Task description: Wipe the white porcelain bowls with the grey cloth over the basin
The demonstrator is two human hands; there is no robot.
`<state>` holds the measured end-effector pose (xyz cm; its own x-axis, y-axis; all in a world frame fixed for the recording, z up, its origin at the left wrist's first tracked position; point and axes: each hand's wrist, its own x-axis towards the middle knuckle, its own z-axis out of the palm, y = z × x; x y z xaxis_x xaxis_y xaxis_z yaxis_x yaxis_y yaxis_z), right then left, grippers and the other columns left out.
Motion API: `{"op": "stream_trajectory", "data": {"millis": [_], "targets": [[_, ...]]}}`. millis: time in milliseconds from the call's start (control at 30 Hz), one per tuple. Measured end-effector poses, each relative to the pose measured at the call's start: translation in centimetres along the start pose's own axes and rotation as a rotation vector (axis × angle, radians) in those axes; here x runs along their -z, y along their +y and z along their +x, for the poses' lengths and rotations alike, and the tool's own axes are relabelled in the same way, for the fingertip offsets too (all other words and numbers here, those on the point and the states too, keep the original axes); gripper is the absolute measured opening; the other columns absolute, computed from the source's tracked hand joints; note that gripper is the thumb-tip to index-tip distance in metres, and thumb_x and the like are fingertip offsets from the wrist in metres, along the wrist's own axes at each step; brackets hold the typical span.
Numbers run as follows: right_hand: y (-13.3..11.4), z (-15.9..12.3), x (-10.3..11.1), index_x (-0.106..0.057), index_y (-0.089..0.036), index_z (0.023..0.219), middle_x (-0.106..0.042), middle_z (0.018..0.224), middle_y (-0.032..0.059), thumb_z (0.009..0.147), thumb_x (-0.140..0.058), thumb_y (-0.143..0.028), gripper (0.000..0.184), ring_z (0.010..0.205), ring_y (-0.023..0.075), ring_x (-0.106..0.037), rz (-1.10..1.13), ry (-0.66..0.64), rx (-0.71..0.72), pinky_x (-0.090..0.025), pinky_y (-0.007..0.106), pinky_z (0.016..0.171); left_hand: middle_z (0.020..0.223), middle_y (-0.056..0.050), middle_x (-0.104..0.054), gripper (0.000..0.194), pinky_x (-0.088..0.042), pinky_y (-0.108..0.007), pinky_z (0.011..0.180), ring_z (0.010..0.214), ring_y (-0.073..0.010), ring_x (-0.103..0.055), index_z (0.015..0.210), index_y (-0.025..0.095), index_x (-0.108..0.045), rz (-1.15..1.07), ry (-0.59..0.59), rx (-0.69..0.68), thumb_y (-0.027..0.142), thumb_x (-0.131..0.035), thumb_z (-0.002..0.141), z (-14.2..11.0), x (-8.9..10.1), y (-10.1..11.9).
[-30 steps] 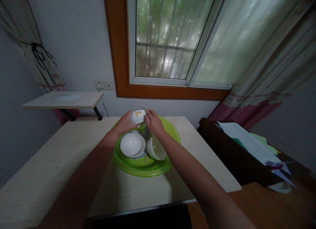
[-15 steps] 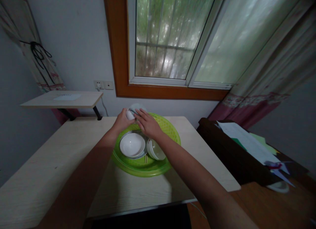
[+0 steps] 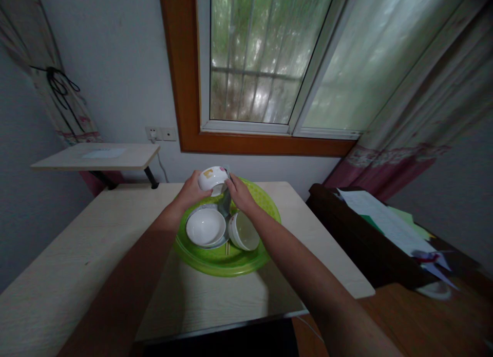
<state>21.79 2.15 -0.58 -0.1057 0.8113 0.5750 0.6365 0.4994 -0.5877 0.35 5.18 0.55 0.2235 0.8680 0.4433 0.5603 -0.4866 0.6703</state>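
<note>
A white bowl (image 3: 213, 178) with a yellow and pink pattern is tilted above the back of a round green basin (image 3: 215, 269). My left hand (image 3: 190, 190) grips its left side, fingers closed. At the bowl's right rim, my right hand (image 3: 239, 192) pinches a greyish cloth (image 3: 225, 203), which hangs down into the basin. Inside the basin, a white bowl (image 3: 206, 226) rests on a plate. Beside it, stacked bowls (image 3: 243, 231) lie tipped on their side. Chopstick ends (image 3: 227, 249) poke out between them.
The basin stands on a pale wooden table (image 3: 115, 259) below a window. At the back left is a small raised shelf (image 3: 100, 156) on black legs. To the right, a dark brown piece of furniture (image 3: 358, 244) bears papers (image 3: 379, 215).
The held bowl has turned so its patterned outside faces me. My right hand has shifted right and down to the rim, and the cloth now hangs below it.
</note>
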Motion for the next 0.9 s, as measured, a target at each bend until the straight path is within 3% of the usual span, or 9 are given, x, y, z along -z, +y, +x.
{"op": "stream_trajectory", "data": {"millis": [133,433,567,900], "targets": [[0.1,0.0,0.2,-0.054,-0.014,0.143,-0.063,0.14,0.0182,0.106,-0.038,-0.041,0.049,0.131,0.0263,-0.059,-0.002,0.013,0.006,-0.043,0.046,0.115,0.106,-0.006,-0.067,0.053,-0.053,-0.035,0.079,0.095,-0.0243,-0.066,0.107,0.023,-0.048,0.023,-0.035,-0.04,0.036,-0.077,0.065,-0.2,0.1,0.2],[-1.9,-0.5,0.3,-0.037,-0.022,0.157,-0.038,0.163,0.0131,0.106,-0.04,-0.037,0.053,0.152,0.0248,-0.033,-0.155,-0.029,0.277,-0.03,0.051,0.126,0.1,-0.007,-0.066,0.051,-0.049,-0.034,0.072,0.088,-0.0236,-0.065,0.106,0.021,-0.047,0.027,-0.056,-0.072,0.04,-0.076,0.068,-0.6,0.3,0.8],[-2.7,-0.6,0.4,-0.042,-0.023,0.155,-0.039,0.163,0.0101,0.104,-0.044,-0.032,0.052,0.154,0.0261,-0.029,-0.22,-0.066,0.366,-0.027,0.053,0.127,0.1,-0.007,-0.067,0.051,-0.05,-0.034,0.071,0.087,-0.0236,-0.065,0.107,0.021,-0.048,0.026,-0.079,-0.077,0.039,-0.076,0.068,-0.8,0.3,1.1],[-2.4,-0.1,0.7,-0.056,-0.024,0.147,-0.057,0.15,0.0091,0.106,-0.038,-0.033,0.046,0.14,0.0218,-0.052,-0.073,0.062,0.171,-0.038,0.045,0.122,0.1,-0.006,-0.068,0.052,-0.05,-0.032,0.071,0.089,-0.0235,-0.066,0.105,0.02,-0.051,0.058,-0.091,-0.098,0.035,-0.078,0.064,-0.9,0.6,1.7]]}}
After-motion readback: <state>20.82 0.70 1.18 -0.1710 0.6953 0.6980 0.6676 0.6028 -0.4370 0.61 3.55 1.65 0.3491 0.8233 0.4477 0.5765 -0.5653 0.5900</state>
